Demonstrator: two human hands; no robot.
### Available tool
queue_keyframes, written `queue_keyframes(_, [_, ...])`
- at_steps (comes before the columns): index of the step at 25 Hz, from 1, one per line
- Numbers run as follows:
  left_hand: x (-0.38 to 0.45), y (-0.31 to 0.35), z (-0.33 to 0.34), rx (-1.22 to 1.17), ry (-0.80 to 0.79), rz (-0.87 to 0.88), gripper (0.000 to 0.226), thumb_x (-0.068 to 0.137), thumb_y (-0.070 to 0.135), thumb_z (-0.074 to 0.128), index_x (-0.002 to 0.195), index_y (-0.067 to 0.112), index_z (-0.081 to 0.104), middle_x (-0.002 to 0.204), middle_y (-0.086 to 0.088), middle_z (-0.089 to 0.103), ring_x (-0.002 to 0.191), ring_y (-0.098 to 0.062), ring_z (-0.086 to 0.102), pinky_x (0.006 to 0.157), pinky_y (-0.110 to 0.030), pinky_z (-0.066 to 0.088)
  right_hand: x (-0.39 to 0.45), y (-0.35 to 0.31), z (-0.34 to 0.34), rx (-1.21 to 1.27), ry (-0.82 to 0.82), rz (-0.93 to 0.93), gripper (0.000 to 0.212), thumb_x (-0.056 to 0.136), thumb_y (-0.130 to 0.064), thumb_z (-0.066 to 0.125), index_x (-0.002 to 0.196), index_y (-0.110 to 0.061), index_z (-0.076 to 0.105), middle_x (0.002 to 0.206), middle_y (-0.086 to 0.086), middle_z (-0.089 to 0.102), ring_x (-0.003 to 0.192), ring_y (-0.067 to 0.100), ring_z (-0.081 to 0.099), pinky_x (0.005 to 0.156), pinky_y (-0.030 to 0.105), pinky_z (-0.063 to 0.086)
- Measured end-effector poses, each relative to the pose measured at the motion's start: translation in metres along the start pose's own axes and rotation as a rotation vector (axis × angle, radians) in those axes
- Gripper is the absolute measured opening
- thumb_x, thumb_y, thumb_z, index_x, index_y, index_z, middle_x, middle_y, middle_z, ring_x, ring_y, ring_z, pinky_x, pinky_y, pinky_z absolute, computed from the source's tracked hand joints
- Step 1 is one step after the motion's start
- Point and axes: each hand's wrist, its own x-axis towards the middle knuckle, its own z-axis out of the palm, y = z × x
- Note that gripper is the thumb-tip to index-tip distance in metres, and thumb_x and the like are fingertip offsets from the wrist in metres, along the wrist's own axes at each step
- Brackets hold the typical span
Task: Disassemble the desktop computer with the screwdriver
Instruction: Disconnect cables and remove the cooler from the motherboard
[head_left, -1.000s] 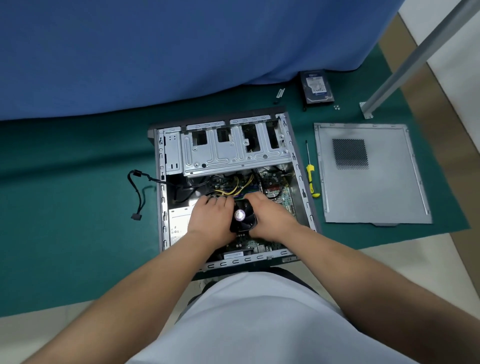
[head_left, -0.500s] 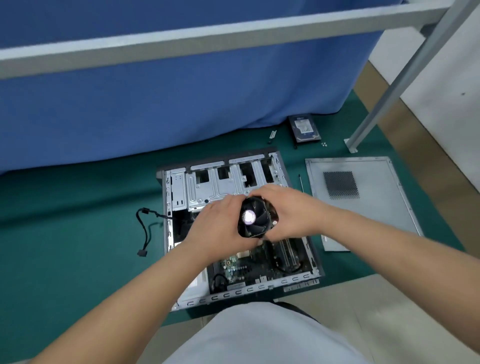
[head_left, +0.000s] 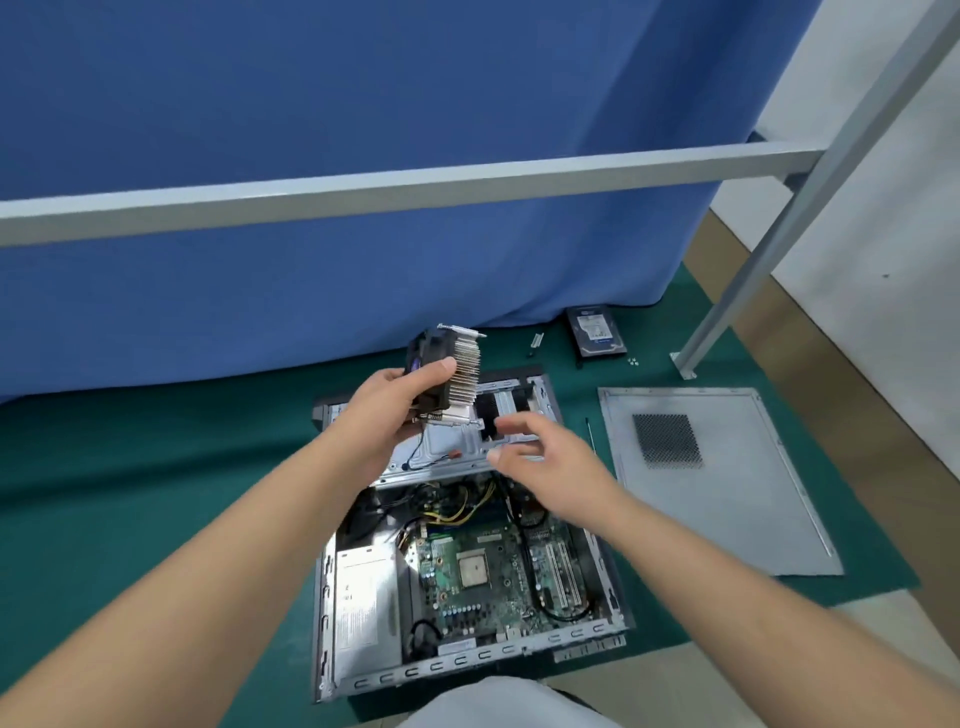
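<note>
The open computer case (head_left: 470, 660) lies on its side on the green mat, its motherboard (head_left: 483, 571) and bare processor showing. My left hand (head_left: 395, 405) is shut on the CPU cooler (head_left: 449, 371), a black fan on a finned metal heatsink, held high above the drive cage with its thin wire dangling. My right hand (head_left: 545, 462) hovers just right of and below the cooler, fingers spread and holding nothing. The screwdriver (head_left: 590, 436) lies on the mat right of the case; only its thin shaft shows, the handle hidden behind my right hand.
The removed grey side panel (head_left: 717, 483) lies flat to the right. A hard drive (head_left: 596, 331) and small screws (head_left: 632, 360) sit at the back by the blue curtain. A grey metal frame bar (head_left: 415, 192) crosses overhead, with its leg (head_left: 727, 296) standing at the right.
The cooler came out of the case and rose well above it. My right hand let go of it and opened; my left hand alone holds it now, tilted so the fins show.
</note>
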Motion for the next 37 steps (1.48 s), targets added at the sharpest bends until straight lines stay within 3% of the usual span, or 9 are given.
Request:
queue_keyframes(5, [-0.001,-0.011,0.018,-0.203,-0.041,-0.09,0.072,0.055,0.057,0.091,0.114,0.02,0.075,0.1,0.001,0.079,0.101,-0.02,0.069,0.09,-0.039,0.051,0.0,0.0,0.019,0.094,0.025,0.018,0.024,0.092,-0.048,0.07,0.109,-0.057,0.056,0.105,-0.043,0.063,0.094,-0.012,0.065,0.068,0.003,0.044])
queue_keyframes(10, [-0.002,-0.028,0.03,-0.31,0.0,-0.156,0.044,0.07,0.048,0.089,0.105,0.024,0.076,0.091,0.001,0.077,0.095,-0.022,0.066,0.09,-0.042,0.052,0.005,0.009,0.041,0.104,0.095,0.019,0.002,0.095,-0.036,0.07,0.096,-0.036,0.072,0.087,-0.011,0.075,0.077,0.003,0.071,0.076,0.023,0.054])
queue_keyframes(16, [0.008,-0.034,0.026,-0.4,0.096,-0.186,0.026,0.074,0.038,0.084,0.091,0.024,0.07,0.076,0.0,0.07,0.089,-0.023,0.062,0.094,-0.052,0.053,-0.007,0.006,0.048,0.143,0.063,0.074,0.007,0.09,-0.026,0.072,0.085,-0.03,0.073,0.08,-0.01,0.074,0.071,0.004,0.071,0.067,0.022,0.05])
queue_keyframes(21, [0.016,-0.037,0.019,-0.386,0.105,-0.151,0.027,0.075,0.037,0.084,0.093,0.022,0.07,0.08,0.002,0.071,0.085,-0.019,0.059,0.077,-0.034,0.042,-0.022,-0.016,0.043,0.257,-0.052,0.015,0.01,0.091,-0.019,0.073,0.084,-0.026,0.075,0.082,0.001,0.076,0.072,0.012,0.073,0.068,0.022,0.055])
queue_keyframes(25, [0.017,-0.038,0.018,-0.381,0.011,-0.183,0.034,0.076,0.035,0.087,0.101,0.019,0.071,0.077,0.003,0.076,0.075,-0.015,0.067,0.079,-0.03,0.049,-0.034,-0.032,0.048,0.291,-0.141,-0.045,0.007,0.096,-0.018,0.071,0.091,-0.021,0.074,0.087,0.003,0.077,0.077,0.017,0.074,0.071,0.024,0.057])
queue_keyframes(27, [0.018,-0.041,0.019,-0.382,-0.02,-0.203,0.036,0.075,0.034,0.088,0.101,0.016,0.071,0.074,0.002,0.075,0.072,-0.015,0.068,0.087,-0.035,0.055,-0.039,-0.038,0.051,0.344,-0.142,-0.083,0.01,0.097,-0.014,0.069,0.091,-0.02,0.074,0.087,0.005,0.077,0.076,0.017,0.073,0.071,0.023,0.056])
queue_keyframes(30, [0.017,-0.046,0.02,-0.34,-0.063,-0.229,0.039,0.076,0.036,0.088,0.104,0.013,0.073,0.073,0.002,0.076,0.087,-0.022,0.068,0.103,-0.044,0.052,-0.042,-0.045,0.044,0.378,-0.091,-0.134,0.015,0.097,-0.013,0.068,0.091,-0.025,0.074,0.087,0.004,0.077,0.077,0.017,0.073,0.072,0.025,0.057])
queue_keyframes(34, [0.011,-0.049,0.02,-0.326,-0.098,-0.206,0.036,0.08,0.035,0.085,0.104,0.012,0.07,0.075,0.0,0.077,0.071,-0.016,0.073,0.07,-0.034,0.058,-0.037,-0.048,0.019,0.433,0.031,-0.137,0.01,0.098,-0.009,0.066,0.096,-0.014,0.074,0.086,0.009,0.077,0.076,0.018,0.073,0.07,0.023,0.057])
queue_keyframes(37, [0.007,-0.054,0.021,-0.273,-0.105,-0.189,0.067,0.076,0.035,0.089,0.129,0.01,0.057,0.103,-0.009,0.079,0.08,-0.017,0.074,0.067,-0.03,0.056,-0.03,-0.048,0.003,0.504,0.097,-0.116,0.011,0.098,-0.008,0.065,0.093,-0.012,0.075,0.085,0.012,0.077,0.075,0.018,0.071,0.068,0.023,0.057])
